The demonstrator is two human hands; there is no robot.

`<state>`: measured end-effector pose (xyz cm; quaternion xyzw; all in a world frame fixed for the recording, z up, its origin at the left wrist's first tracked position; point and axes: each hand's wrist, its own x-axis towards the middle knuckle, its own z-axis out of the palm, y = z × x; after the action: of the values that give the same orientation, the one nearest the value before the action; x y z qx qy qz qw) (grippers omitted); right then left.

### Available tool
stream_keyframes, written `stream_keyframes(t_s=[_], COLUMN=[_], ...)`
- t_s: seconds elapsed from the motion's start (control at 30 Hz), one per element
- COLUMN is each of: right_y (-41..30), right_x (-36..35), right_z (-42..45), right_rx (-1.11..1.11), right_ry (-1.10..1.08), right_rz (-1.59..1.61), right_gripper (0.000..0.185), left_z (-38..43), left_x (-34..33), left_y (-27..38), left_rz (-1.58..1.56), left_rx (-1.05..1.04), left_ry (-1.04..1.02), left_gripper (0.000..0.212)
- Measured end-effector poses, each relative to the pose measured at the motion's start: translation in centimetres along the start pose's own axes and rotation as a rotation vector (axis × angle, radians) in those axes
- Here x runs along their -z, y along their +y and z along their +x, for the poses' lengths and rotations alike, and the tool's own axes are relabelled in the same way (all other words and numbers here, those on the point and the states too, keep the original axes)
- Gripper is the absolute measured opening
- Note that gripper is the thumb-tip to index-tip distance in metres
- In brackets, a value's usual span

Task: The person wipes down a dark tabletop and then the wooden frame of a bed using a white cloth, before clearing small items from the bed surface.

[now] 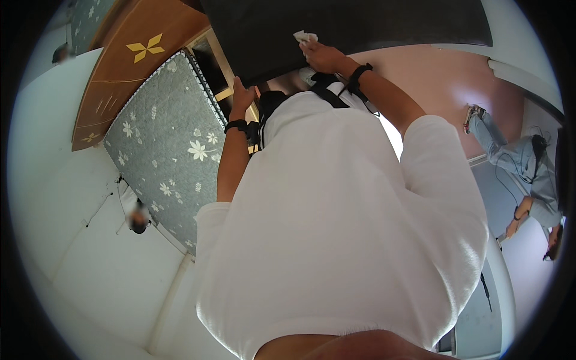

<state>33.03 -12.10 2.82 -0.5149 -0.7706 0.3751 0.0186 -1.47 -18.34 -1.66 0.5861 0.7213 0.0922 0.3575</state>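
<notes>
My right hand (323, 56) pinches a crumpled white cloth or tissue (305, 37) between thumb and fingers, up against a broad dark panel (382, 22) ahead of me. A black strap circles the right wrist. Lower and to the left, my left hand (243, 96) is at the panel's near corner, beside a light wooden frame (220, 58) with dark openings. Its fingers seem to touch the panel's edge; whether they grip it I cannot tell. Another black band with a small device is on the left wrist.
To the left lies a grey mattress (166, 135) with white flowers, against a brown wooden headboard (130, 72) with gold inlay. One person (137, 216) is beyond the mattress; another person (517, 153) in light jeans is at right on the reddish floor (432, 85).
</notes>
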Motion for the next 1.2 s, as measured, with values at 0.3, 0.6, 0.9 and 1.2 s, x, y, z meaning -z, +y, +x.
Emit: stream_keyframes(t_s=[0.3, 0.6, 0.9, 1.2], right_y=[14.6, 10.8, 0.5, 19.6], right_x=[4.6, 2.4, -1.4, 8.9], right_z=[2.1, 4.0, 7.1, 0.8], right_rx=[-0.161, -0.063, 0.375, -0.294], right_ry=[0.345, 0.521, 0.12, 0.396], right_rz=[-0.127, -0.165, -0.119, -0.226], right_gripper=[0.049, 0.061, 0.051, 0.047], left_z=[1.2, 0.8, 0.8, 2.0], left_x=[-0.4, -0.7, -0.7, -0.2], left_y=[-0.8, 2.1, 0.5, 0.1], left_rz=[0.131, 0.139, 0.12, 0.288], left_rx=[-0.004, 0.201, 0.23, 0.221], left_ry=[-0.032, -0.08, -0.081, -0.208], left_gripper=[0.079, 0.084, 0.074, 0.076])
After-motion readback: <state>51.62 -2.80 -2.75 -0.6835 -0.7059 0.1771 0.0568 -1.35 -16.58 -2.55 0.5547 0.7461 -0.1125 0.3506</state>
